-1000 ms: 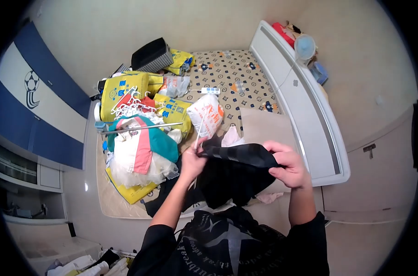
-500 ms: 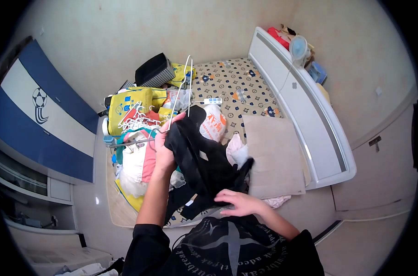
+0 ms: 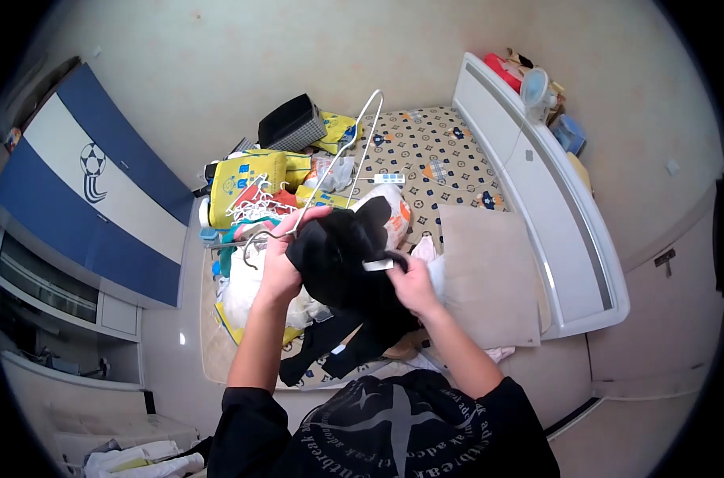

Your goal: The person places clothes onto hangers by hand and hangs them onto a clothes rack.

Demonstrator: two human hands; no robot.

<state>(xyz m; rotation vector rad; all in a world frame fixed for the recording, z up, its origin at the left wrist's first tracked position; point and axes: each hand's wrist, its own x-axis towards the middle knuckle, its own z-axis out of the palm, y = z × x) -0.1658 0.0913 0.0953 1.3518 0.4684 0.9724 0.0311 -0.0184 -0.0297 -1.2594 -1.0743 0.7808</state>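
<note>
My left hand is closed on a white wire hanger and the edge of a black garment. The hanger's long loop points up and away, and its hook sticks out to the left. My right hand pinches the right edge of the garment beside a small white label. The black cloth bunches between both hands, above the bed. More black clothing lies beneath it on the near side of the bed.
Yellow bags, white hangers and clothes lie at the bed's left. A black basket, a power strip and a beige pad are on the bed. The white headboard stands at right.
My left hand has raised the hanger with the black garment. My right hand let go, was open near the cloth's lower part, and now grips the edge by the label.
</note>
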